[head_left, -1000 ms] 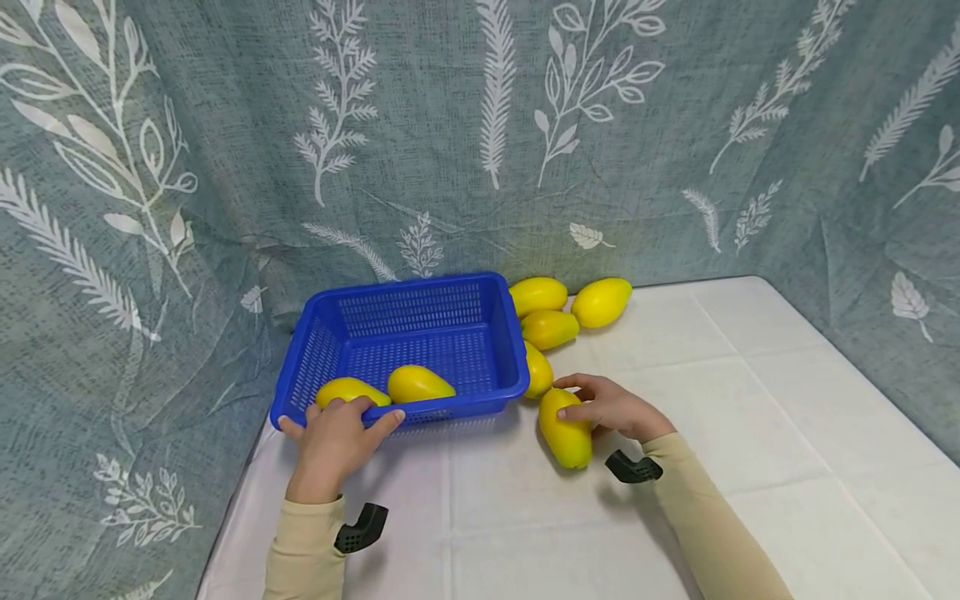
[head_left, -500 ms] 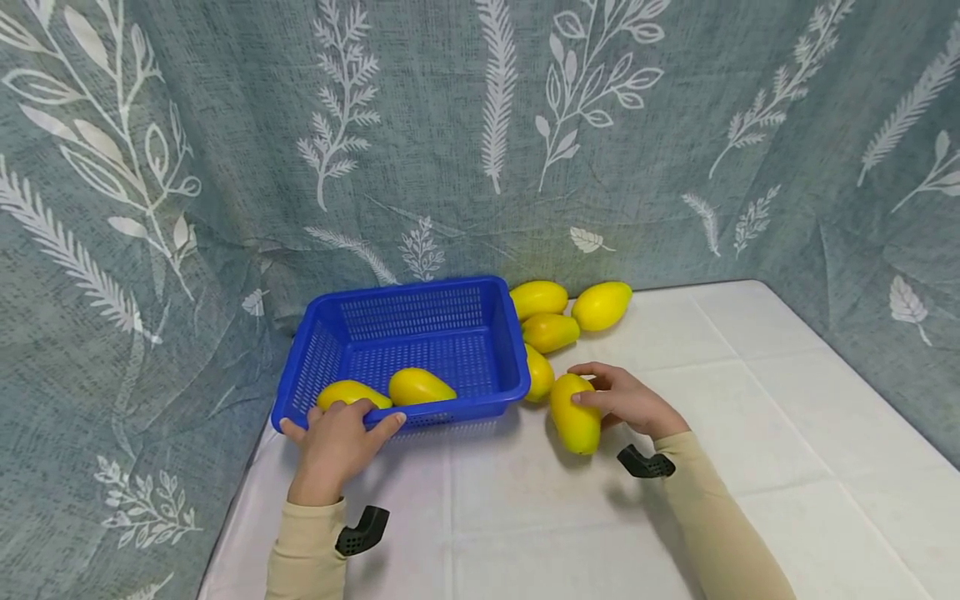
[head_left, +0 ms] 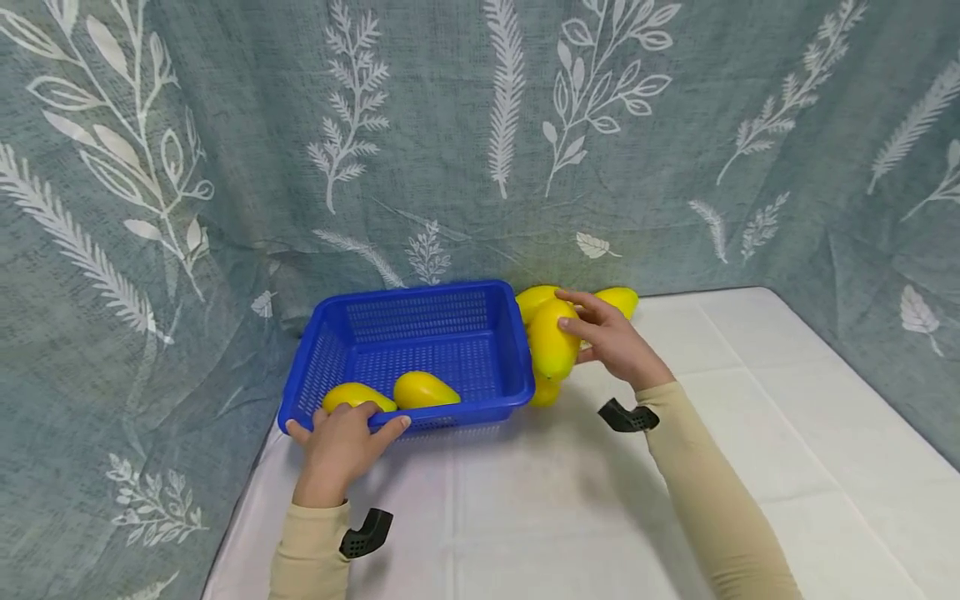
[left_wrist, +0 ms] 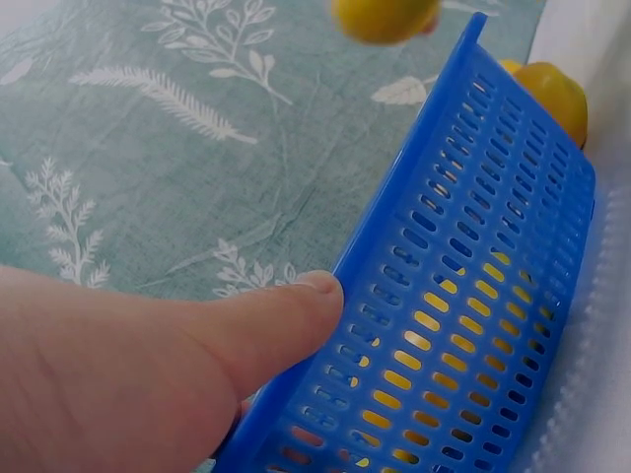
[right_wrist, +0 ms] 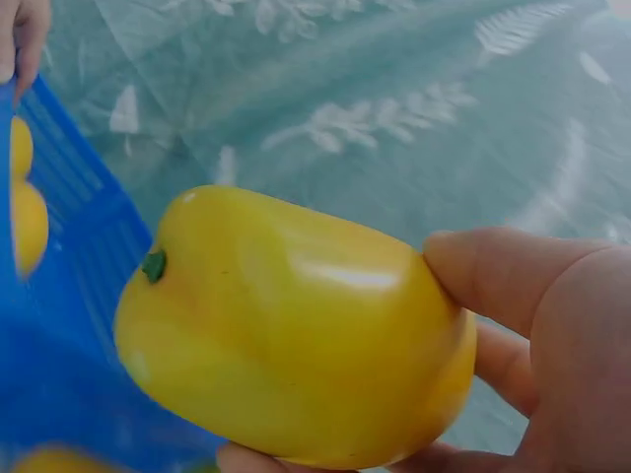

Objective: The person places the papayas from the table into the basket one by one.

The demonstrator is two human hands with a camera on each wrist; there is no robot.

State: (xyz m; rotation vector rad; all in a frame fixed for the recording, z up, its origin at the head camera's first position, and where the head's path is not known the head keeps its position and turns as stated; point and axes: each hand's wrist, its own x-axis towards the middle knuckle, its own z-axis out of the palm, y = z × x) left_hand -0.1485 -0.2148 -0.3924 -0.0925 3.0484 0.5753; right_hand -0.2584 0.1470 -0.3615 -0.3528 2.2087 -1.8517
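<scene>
The held yellow fruit was raised off the table, just right of the blue basket and in front of other fruit beside it. Its skin looked smooth and glossy, so it was likely firm, fairly light and a little slippery; a full grasp round the broad body would probably suit it better than a fingertip pinch, with the green stem left free. The right hand gripped it at the end away from that stem, the thumb on the near side and fingers behind and beneath. The right forearm slanted in from the lower right.

The left hand held the basket's near rim, fingers over the edge and thumb against the outside, its forearm rising from below. Just inside that rim lay two fruits, the left one partly behind the fingers and the right one in plain view. Beyond the table hung a grey-green cloth printed with white leaves.
</scene>
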